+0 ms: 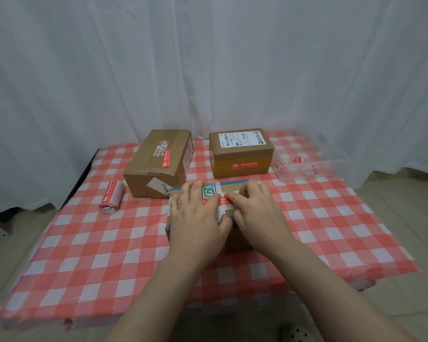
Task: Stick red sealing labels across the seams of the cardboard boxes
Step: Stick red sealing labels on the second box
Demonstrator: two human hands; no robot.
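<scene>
A small cardboard box [232,187] with green-and-blue tape sits at the table's middle, mostly under my hands. A red sealing label [223,200] lies across its top. My left hand [195,215] rests flat on the box, fingers spread and pressing the label's left part. My right hand [256,213] presses the label's right part with its fingertips. Behind stand two more boxes: a larger one [158,161] at the left with a red label [166,157] on top, and one [241,153] at the right with a red label [244,165] across its front seam.
A roll of red labels [111,197] lies on the checked tablecloth [109,243] at the left. A clear plastic tray [307,166] with small scraps sits at the back right. White curtains hang behind the table. A shoe [297,334] shows at the bottom edge.
</scene>
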